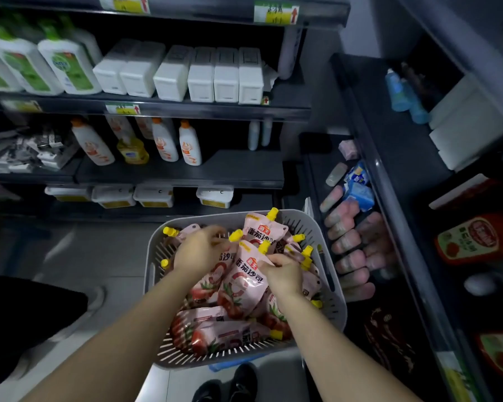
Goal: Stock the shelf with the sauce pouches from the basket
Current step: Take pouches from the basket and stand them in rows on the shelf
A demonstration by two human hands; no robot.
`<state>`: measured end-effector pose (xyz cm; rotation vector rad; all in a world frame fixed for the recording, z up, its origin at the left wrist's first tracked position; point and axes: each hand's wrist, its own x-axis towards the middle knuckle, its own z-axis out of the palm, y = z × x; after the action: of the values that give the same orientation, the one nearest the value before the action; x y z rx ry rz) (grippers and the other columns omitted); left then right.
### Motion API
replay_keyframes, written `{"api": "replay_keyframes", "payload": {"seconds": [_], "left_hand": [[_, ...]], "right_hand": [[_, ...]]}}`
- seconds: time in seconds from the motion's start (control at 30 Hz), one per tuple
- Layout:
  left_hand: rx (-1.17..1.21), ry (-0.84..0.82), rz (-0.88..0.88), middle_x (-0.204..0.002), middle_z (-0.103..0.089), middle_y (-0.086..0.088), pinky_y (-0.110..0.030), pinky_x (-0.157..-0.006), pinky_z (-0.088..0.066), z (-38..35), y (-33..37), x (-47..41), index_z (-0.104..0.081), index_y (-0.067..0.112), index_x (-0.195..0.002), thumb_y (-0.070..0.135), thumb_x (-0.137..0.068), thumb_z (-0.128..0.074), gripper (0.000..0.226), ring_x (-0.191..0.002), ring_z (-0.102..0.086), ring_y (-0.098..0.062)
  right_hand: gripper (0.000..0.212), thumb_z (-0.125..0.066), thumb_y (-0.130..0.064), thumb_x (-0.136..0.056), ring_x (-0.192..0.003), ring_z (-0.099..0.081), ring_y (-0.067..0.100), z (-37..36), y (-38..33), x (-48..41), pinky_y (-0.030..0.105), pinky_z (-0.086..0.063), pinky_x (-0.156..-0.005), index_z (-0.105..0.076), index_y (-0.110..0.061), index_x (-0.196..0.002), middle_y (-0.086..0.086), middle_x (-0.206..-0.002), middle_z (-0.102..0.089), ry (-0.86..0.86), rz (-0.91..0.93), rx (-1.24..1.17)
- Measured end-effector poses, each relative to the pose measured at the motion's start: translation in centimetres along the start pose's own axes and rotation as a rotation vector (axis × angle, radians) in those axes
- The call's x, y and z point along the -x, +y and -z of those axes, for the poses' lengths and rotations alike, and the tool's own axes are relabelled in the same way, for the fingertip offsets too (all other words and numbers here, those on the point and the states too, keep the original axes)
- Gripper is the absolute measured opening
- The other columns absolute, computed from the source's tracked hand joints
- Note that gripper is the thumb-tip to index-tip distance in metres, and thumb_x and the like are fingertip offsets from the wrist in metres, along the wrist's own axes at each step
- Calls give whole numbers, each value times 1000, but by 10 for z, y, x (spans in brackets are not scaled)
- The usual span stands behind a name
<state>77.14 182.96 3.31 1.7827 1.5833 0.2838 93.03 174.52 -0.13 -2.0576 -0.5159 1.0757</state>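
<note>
A grey slotted basket (328,288) sits low in front of me, filled with several pink tomato sauce pouches with yellow caps. My left hand (198,250) is down among the pouches at the basket's left, fingers curled around one, though motion blur hides the grip. My right hand (282,272) grips the upper edge of a pink pouch (241,282) that lies on top of the pile. Another pouch (262,230) leans against the basket's far wall. To the right, a dark shelf (389,181) holds a row of pale pouches (351,256) lying flat.
Shelves ahead carry white and green bottles (41,65), white boxes (204,74) and orange-capped bottles (163,140). Red ketchup bottles (473,239) lie on the right-hand shelf. A black shoe (241,381) is below the basket, on the grey tiled floor (85,256).
</note>
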Motion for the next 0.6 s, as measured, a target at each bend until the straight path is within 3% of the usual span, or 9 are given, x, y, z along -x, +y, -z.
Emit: {"api": "replay_keyframes", "payload": {"seconds": [0.07, 0.17, 0.37, 0.5, 0.6], "left_hand": [[-204, -93, -31, -92, -72, 2, -33, -75, -55, -1, 3, 4, -72, 27, -92, 42, -87, -62, 19, -87, -66, -20], [-349, -101, -67, -95, -71, -4, -37, -73, -55, -5, 0, 7, -66, 23, -77, 31, -92, -56, 19, -84, -64, -27], [-382, -17, -242, -111, -66, -2, -32, -66, -50, 5, -1, 18, -67, 21, -102, 22, -93, -51, 18, -91, -64, -26], [-405, 56, -361, -95, -69, -5, -32, -55, -43, 21, 6, 36, -60, 17, -93, 19, -93, -52, 8, -82, -64, -27], [-260, 93, -421, -80, -68, -6, -32, -51, -35, 39, 25, 52, -55, 18, -85, 19, -94, -53, 9, -75, -62, -29]], "right_hand": [[14, -76, -21, -79, -84, -63, 15, 2, -1, 2, 22, -43, -70, -74, -15, -92, -6, -84, -69, -19, 40, 51], [13, -77, -20, -79, -88, -65, 16, 7, 0, 10, 26, -49, -77, -74, -14, -91, -3, -89, -70, -29, 86, 69], [4, -76, -24, -81, -83, -66, 14, 23, -6, 39, 30, -54, -77, -73, -22, -80, -7, -83, -72, 50, 242, 124], [5, -76, -24, -81, -81, -67, 15, 34, -17, 69, 34, -55, -75, -75, -19, -82, -8, -80, -72, 149, 315, 112], [8, -76, -26, -80, -77, -66, 9, 45, -25, 93, 29, -53, -74, -76, -19, -82, -10, -77, -71, 242, 346, 56]]}}
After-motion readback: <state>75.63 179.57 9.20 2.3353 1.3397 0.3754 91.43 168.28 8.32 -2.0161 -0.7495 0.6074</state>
